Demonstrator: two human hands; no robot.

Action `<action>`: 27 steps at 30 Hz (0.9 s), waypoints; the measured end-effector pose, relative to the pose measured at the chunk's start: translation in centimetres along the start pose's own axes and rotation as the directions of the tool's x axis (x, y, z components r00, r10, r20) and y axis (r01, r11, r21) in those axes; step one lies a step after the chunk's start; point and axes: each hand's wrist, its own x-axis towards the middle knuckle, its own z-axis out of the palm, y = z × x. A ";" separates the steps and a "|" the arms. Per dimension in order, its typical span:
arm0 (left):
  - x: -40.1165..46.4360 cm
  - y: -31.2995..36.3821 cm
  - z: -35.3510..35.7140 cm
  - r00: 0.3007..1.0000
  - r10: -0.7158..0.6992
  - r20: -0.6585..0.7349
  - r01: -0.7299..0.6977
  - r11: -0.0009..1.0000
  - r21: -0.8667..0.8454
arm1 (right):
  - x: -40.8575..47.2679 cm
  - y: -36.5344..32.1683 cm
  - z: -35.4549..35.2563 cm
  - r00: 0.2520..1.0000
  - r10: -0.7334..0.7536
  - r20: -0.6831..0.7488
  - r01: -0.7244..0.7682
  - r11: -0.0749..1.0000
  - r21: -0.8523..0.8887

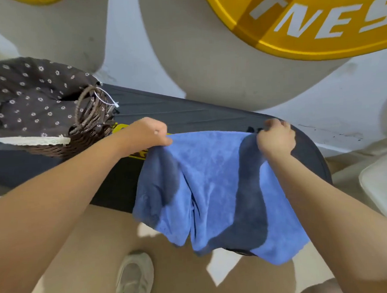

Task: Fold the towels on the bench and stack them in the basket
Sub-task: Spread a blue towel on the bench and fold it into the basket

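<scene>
A blue towel [212,181] hangs over the near edge of the dark padded bench [186,113], its lower half drooping toward the floor. My left hand [149,132] pinches the towel's upper left corner. Its upper right corner is gripped by my right hand [275,135]. The top edge is stretched flat between both hands on the bench. A brown wicker basket [90,120] with a dark flowered cloth liner [28,96] stands on the bench at the left. I cannot see inside it.
A large yellow disc with white letters [304,17] hangs on the wall behind the bench. A white object's edge [383,188] shows at the right. My shoe [134,279] is on the tan floor below the bench.
</scene>
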 end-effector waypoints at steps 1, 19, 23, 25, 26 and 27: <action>0.3 0.6 0.1 0.998 0.044 -0.039 -0.044 0.999 -0.002 | -0.8 -1.2 0.6 0.977 -0.211 0.020 0.210 0.976 0.059; -1.3 -4.7 -2.0 0.980 -0.112 -0.164 0.135 0.982 0.135 | -4.3 -12.4 7.3 0.675 -0.613 0.410 0.574 0.786 0.230; -0.8 -5.5 -3.3 0.953 -0.154 -0.259 0.236 0.916 0.324 | -2.5 -12.3 7.1 0.827 -0.494 0.269 0.485 0.868 0.103; 0.4 -3.9 -4.5 0.915 -0.078 -0.396 0.228 0.909 0.348 | -2.1 -12.6 7.0 0.869 -0.429 0.246 0.414 0.903 0.115; 1.1 -2.8 -5.2 0.897 -0.048 -0.439 0.229 0.901 0.369 | -2.0 -12.8 7.0 0.884 -0.408 0.229 0.382 0.912 0.149; 1.9 -1.8 -6.0 0.881 -0.032 -0.472 0.242 0.888 0.391 | -1.9 -13.1 6.9 0.897 -0.394 0.202 0.361 0.915 0.179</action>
